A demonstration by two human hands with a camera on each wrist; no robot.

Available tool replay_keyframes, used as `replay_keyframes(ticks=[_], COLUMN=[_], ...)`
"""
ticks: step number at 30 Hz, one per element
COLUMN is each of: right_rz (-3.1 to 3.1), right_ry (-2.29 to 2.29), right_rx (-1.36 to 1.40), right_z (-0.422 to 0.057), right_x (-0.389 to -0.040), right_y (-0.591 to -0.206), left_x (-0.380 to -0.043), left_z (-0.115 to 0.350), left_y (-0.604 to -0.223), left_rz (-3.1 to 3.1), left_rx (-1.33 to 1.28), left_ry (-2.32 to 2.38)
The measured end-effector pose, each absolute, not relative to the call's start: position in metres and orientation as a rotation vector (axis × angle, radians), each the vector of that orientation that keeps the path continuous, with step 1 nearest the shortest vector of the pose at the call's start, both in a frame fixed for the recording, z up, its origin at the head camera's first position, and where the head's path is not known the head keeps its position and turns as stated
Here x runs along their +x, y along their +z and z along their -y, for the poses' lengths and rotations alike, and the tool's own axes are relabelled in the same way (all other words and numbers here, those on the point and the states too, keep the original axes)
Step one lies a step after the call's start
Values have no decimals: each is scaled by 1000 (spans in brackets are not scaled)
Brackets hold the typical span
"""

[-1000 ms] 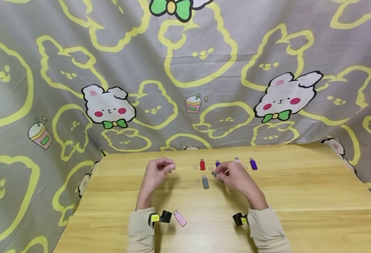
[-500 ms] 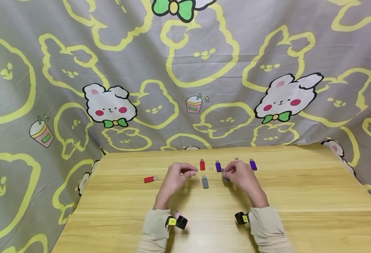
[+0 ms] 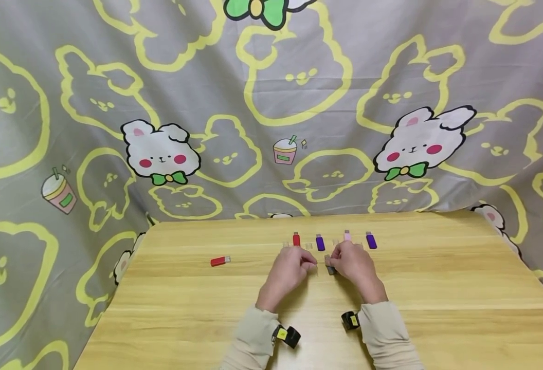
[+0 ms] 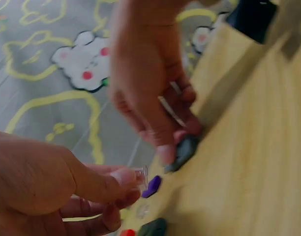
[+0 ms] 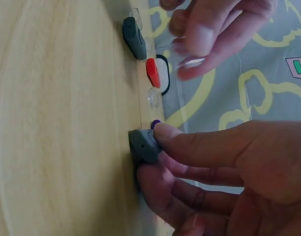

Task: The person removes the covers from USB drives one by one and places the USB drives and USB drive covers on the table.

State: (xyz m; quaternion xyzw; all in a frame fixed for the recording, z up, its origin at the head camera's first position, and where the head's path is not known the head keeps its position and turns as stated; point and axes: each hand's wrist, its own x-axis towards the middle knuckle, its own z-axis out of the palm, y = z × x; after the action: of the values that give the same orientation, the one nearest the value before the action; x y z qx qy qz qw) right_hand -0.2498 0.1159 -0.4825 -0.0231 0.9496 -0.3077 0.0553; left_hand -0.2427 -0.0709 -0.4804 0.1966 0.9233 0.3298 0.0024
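My left hand (image 3: 290, 270) pinches a small clear cap (image 4: 142, 177) between thumb and fingers. Just to its right, my right hand (image 3: 355, 264) holds a grey USB flash drive (image 3: 330, 270) low at the tabletop, its metal plug pointing away from me. A narrow gap separates the cap from this drive. A second grey USB flash drive (image 5: 134, 39) lies on the table, hidden behind my left hand in the head view. Beyond the hands are a red USB flash drive (image 3: 296, 239), a purple one (image 3: 320, 242), a pink one (image 3: 347, 235) and another purple one (image 3: 370, 240).
Clear caps (image 3: 309, 246) lie between the drives in the back row. Off to the left, another red USB flash drive (image 3: 218, 261) lies sideways on the wooden table (image 3: 179, 308). A grey patterned curtain (image 3: 234, 128) hangs along the table's back edge.
My left hand has come right across the table, uncovering the sideways red drive and covering the second grey one. My right hand has shifted the held grey drive slightly right and nearer to me.
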Motion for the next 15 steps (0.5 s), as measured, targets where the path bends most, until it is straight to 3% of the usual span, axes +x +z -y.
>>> replay_keyframes(ticks=[15], right_rz=[-2894], right_ry=[-914], right_rx=[-51], right_z=[-124], right_x=[-247], right_y=[-479], left_x=[-245], left_z=[50], left_y=[-487], left_rz=[-2973], left_rx=[589], left_ry=[860])
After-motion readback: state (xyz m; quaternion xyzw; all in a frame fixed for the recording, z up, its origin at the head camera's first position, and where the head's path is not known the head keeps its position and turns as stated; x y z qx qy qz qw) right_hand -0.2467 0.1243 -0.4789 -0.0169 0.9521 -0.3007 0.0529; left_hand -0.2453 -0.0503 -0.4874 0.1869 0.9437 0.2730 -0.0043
